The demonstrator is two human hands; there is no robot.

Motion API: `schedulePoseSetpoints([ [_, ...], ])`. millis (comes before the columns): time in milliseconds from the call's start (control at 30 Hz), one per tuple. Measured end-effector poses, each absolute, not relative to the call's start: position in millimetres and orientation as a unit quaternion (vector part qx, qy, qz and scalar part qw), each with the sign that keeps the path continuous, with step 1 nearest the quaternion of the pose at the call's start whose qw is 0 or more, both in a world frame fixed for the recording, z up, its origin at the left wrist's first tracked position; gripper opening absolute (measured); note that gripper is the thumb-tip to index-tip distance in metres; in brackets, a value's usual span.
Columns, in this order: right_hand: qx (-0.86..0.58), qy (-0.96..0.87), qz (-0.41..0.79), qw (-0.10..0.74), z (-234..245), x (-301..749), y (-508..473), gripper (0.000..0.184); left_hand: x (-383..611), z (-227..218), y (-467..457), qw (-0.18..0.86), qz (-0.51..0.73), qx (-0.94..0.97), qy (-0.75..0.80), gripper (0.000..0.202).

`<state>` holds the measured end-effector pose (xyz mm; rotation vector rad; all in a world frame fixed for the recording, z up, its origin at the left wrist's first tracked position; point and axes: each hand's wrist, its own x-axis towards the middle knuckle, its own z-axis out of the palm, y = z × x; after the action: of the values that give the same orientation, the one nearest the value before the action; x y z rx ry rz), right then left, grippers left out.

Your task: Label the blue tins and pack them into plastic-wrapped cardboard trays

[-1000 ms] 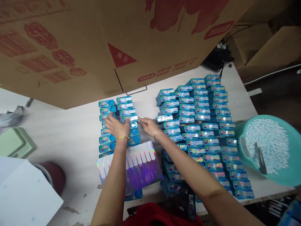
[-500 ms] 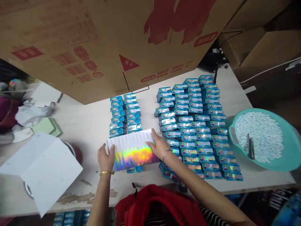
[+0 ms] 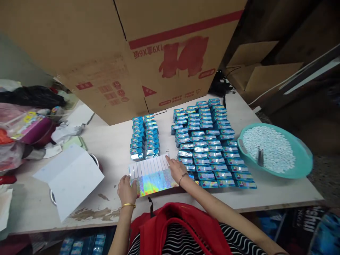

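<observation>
A shiny holographic sticker sheet (image 3: 152, 175) lies near the table's front edge. My left hand (image 3: 126, 190), with a gold bangle, grips its left edge. My right hand (image 3: 176, 169) rests with fingers spread on its right edge. Just beyond the sheet stand two short rows of small blue tins (image 3: 145, 137). To the right of the sheet spreads a big block of several rows of the same blue tins (image 3: 209, 148).
A large cardboard box (image 3: 127, 56) stands at the back of the table. A teal basin (image 3: 302, 166) of small white pieces holds a metal tool (image 3: 260, 157) at the right. A white folded card (image 3: 69, 179) and bags of clutter lie at the left.
Both hands left the tins and took hold of the sticker sheet, which they drew toward the front edge. The view pulled back and tilted up.
</observation>
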<state>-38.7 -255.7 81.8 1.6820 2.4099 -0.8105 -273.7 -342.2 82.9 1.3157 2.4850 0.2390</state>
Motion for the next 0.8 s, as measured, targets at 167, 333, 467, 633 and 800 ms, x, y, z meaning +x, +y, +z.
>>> schedulePoseSetpoints([
  [167,0.513,0.8,-0.298,-0.089,79,-26,-277,0.052,-271,94,-369,0.233,0.291,0.383,0.845,0.015],
  [333,0.441,0.676,-0.521,-0.275,85,9,-284,0.053,-284,129,-392,0.362,0.529,0.147,0.754,0.036],
  [467,0.492,0.709,-0.414,-0.29,116,16,-292,0.062,-265,164,-403,0.386,0.575,0.118,0.712,0.044],
  [633,0.315,0.87,-0.281,-0.254,182,-36,-310,0.092,-231,201,-404,0.43,0.557,0.199,0.682,0.052],
  [800,0.21,0.89,-0.345,-0.21,195,-90,-325,0.09,-235,231,-413,0.448,0.499,0.287,0.683,0.056],
])
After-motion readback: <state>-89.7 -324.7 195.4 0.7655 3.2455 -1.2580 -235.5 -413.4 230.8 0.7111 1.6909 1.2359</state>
